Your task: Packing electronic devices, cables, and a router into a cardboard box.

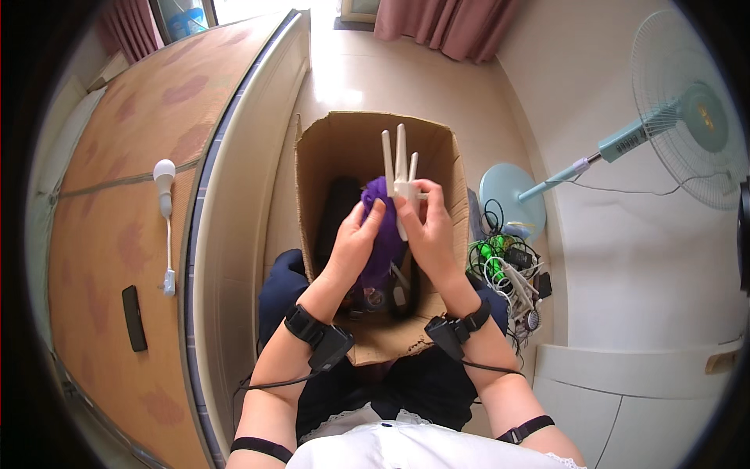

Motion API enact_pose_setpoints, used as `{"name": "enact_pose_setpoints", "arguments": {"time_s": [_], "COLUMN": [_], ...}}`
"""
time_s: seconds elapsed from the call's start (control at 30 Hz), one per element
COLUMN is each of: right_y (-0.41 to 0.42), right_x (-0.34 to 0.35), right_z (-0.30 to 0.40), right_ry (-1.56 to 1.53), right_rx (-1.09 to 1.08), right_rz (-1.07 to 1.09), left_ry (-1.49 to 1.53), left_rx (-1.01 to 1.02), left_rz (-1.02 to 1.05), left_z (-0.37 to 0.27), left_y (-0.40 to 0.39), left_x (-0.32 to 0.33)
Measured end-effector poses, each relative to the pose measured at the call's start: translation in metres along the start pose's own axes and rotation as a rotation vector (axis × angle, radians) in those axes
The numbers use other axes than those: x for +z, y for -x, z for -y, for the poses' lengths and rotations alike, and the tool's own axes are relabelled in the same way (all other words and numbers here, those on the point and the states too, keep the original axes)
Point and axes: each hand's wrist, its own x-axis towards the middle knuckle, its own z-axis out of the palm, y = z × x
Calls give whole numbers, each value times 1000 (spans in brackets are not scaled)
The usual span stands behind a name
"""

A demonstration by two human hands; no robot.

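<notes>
My left hand (355, 239) grips a bunched purple cloth (379, 249), part of which hangs down into a cardboard box (375, 122). Beside it, my right hand (429, 231) holds a small white device (404, 189) with several upright antennas, which looks like a Wi-Fi router or repeater. Both hands are close together over the open box. Inside the box lie a dark object (337, 220) at the left and small items near the bottom, partly hidden by the cloth and shadow.
To the right, a heap of cables and adapters (510, 264) lies on the floor by a light-blue standing fan (512, 196). A bed with a woven mat (117, 246) is at the left, bearing a white bulb (164, 171) on a corded plug and a black phone-like object (135, 318).
</notes>
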Motion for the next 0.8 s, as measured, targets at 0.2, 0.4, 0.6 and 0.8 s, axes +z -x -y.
{"name": "enact_pose_setpoints", "arguments": {"time_s": [0.2, 0.4, 0.6, 0.8], "right_y": [9, -5, 5, -1], "right_x": [6, -6, 4, 3], "right_z": [0, -4, 8, 7], "right_ry": [-21, 105, 77, 92], "right_rx": [-44, -78, -135, -209], "right_rz": [52, -108, -28, -59], "left_ry": [100, -58, 164, 107], "left_rx": [-102, -135, -50, -23], "left_rz": [13, 96, -13, 64], "left_z": [-8, 5, -13, -10], "left_y": [0, 9, 4, 7], "left_x": [-7, 7, 4, 5]}}
